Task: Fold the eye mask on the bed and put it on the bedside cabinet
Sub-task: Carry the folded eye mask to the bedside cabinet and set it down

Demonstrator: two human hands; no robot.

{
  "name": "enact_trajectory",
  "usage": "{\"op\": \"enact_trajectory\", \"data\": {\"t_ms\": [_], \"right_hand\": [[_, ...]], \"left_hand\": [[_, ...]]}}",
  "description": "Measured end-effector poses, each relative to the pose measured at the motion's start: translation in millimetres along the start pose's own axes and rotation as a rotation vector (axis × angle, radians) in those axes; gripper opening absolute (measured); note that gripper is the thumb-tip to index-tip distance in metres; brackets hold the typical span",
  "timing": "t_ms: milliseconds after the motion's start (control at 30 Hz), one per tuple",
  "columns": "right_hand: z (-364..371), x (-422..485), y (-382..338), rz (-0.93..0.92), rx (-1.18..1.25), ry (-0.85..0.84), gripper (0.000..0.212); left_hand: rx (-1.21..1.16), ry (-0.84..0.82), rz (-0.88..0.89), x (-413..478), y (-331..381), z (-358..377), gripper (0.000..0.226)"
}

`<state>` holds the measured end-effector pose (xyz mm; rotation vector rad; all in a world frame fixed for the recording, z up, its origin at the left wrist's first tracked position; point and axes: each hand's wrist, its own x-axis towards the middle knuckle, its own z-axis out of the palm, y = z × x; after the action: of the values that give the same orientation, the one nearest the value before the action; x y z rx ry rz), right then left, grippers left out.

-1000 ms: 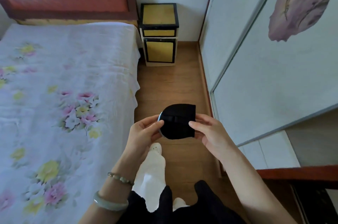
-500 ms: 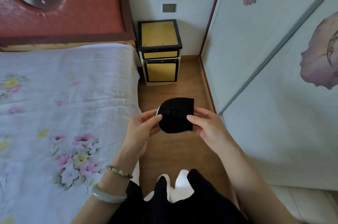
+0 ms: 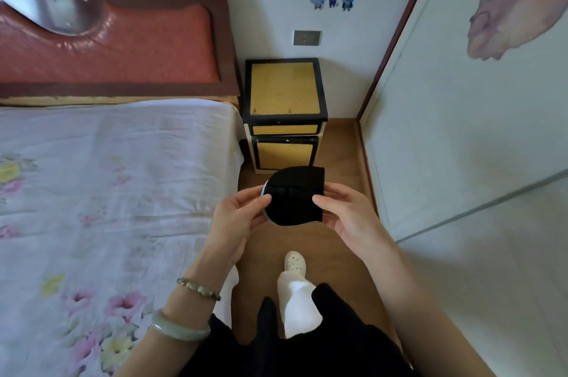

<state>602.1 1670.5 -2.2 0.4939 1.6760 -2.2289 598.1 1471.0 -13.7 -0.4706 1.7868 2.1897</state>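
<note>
A black eye mask (image 3: 293, 195), folded into a half-round shape with a pale blue edge showing on its left, is held in the air over the wooden floor. My left hand (image 3: 238, 218) pinches its left side and my right hand (image 3: 350, 215) pinches its right side. The bedside cabinet (image 3: 284, 89), yellow with black trim, stands just beyond the mask against the wall, its top bare. The bed (image 3: 107, 192) with a flowered sheet lies to my left.
A red padded headboard (image 3: 107, 47) runs along the far wall. White sliding wardrobe doors (image 3: 461, 130) close off the right side, leaving a narrow strip of wooden floor (image 3: 335, 155). My foot in a white shoe (image 3: 295, 263) is below the hands.
The view has moved forward and tilted up: the cabinet is now closer and lies right behind the mask. Both hands keep the same hold on the folded mask.
</note>
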Motion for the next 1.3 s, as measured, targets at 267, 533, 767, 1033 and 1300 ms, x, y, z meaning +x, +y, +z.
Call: {"op": "enact_trajectory", "data": {"t_ms": [267,533,767,1033,1300], "right_hand": [[-4.5,126.8,-78.9,0.003,0.002,-0.024,0.026],[15.0,244.9,-133.0,0.014,-0.013,-0.036,0.025],[41.8,359.4,-177.8,0.029,0.051,0.02,0.026],[65.5,463.2,-217.0,0.079,-0.021,0.08,0.033],[52.9,542.4,-215.7,0.174,-0.115,0.099,0.034]], "left_hand": [[-0.015,-0.005,0.014,130.6,70.2,33.7,0.02],[-0.062,-0.038,-0.012,248.6,120.6,33.6,0.02],[-0.052,-0.09,-0.062,382.8,169.1,24.0,0.021],[0.007,-0.112,-0.112,495.1,213.6,13.2,0.02],[0.029,-0.042,-0.189,559.5,196.4,17.0,0.02]]}}
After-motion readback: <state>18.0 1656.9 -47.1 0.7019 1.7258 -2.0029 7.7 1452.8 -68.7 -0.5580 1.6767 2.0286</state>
